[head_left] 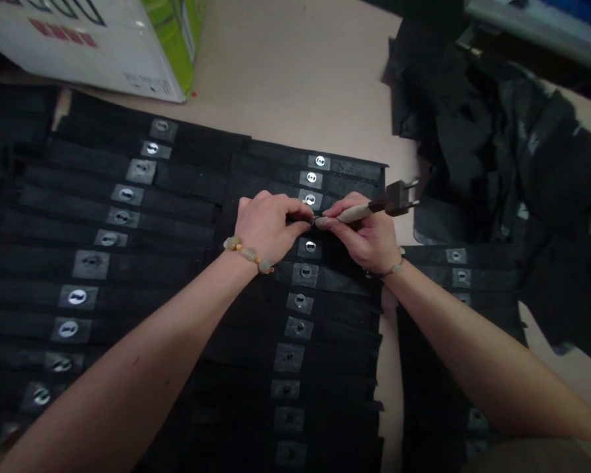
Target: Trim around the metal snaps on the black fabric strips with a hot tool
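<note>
forearms (142, 355) converge — left hand (313, 221) pinched, right hand (371, 240) gripping a tool (357, 213) aslant — prongs (413, 203) up-right

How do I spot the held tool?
Below the white-green box, go right to the middle column of black pieces. Near its top, the right hand grips a tool. Unlike the flat pieces, its pale handle leads to a dark two-pronged end.

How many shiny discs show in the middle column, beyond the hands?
3: the top disc at the far end, the second disc just below it, the third disc nearest the left hand and right hand. The hands may hide more.
</note>
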Available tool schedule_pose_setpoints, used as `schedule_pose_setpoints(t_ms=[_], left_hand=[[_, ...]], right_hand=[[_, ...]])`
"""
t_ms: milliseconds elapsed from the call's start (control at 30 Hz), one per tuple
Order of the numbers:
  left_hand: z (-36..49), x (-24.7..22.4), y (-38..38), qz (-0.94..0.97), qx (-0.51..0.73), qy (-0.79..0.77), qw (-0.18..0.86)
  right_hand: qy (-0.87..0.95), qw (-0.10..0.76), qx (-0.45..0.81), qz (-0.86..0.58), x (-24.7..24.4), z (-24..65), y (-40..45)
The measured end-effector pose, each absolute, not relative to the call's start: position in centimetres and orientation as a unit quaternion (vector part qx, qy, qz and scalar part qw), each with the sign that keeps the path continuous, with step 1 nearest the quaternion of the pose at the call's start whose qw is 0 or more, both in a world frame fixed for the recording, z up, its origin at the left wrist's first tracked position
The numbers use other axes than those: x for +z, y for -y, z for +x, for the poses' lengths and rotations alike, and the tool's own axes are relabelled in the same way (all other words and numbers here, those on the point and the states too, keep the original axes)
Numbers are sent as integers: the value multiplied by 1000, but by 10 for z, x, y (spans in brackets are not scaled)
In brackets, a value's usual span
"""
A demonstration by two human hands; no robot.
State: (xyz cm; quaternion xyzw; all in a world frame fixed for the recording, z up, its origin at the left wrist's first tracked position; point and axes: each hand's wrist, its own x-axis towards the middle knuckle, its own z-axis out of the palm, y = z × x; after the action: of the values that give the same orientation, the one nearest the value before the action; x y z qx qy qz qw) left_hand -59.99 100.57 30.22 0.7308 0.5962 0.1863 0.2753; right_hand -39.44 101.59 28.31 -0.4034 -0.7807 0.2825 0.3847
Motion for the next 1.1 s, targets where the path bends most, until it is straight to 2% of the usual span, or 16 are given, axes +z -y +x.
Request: schedule_pose_setpoints(t_ms=[333,533,733,1100], left_hand=[[-595,300,-1003,745,173,-605,221],[-589,300,-998,757,150,-614,163],[-596,299,-1000,749,174,-600,218],[-597,298,-1004,730,174,-610,254]], right_hand=[[812,350,260,-389,281,-397,-1016],[730,420,329,-426,283,-393,-1016],[749,407,335,-402,282,-393,-1016],[773,363,311,-418,284,-401,-1020]])
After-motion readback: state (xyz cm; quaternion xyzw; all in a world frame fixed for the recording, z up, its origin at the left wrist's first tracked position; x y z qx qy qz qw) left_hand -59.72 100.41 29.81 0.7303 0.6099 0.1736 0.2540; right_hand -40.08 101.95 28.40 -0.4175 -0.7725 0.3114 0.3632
